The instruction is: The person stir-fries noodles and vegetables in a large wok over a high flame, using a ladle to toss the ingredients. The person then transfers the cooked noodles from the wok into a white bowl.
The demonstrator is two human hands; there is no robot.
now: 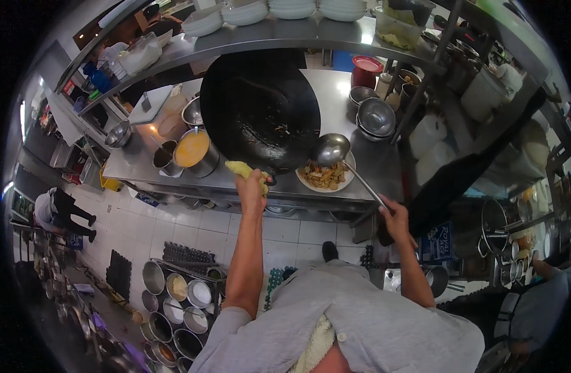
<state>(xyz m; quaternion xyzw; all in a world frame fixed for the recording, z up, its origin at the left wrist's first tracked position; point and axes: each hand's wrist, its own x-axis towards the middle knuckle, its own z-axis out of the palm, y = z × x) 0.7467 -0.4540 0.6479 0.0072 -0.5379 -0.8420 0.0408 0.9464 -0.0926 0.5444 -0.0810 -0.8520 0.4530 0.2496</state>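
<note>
A large black wok point(262, 112) is tilted over the steel counter, its inner face turned towards me with only a few food scraps on it. My left hand point(252, 190) grips the wok's handle at the near rim through a folded yellow cloth point(241, 169). In my right hand point(395, 219) is the long handle of a steel ladle point(331, 149). The ladle's bowl hangs over a white plate point(349, 179), close to the wok's right edge. A heap of stir-fried noodles point(323, 177) lies on that plate, partly hidden by the ladle.
Left of the wok stand a steel pot of yellow liquid point(192, 149) and a smaller pot point(164, 155). Steel bowls point(376, 116) are stacked to the right. An overhead shelf point(285, 41) carries white dishes point(292, 8). A co-worker point(537, 298) is at my right; another person point(61, 212) bends at far left.
</note>
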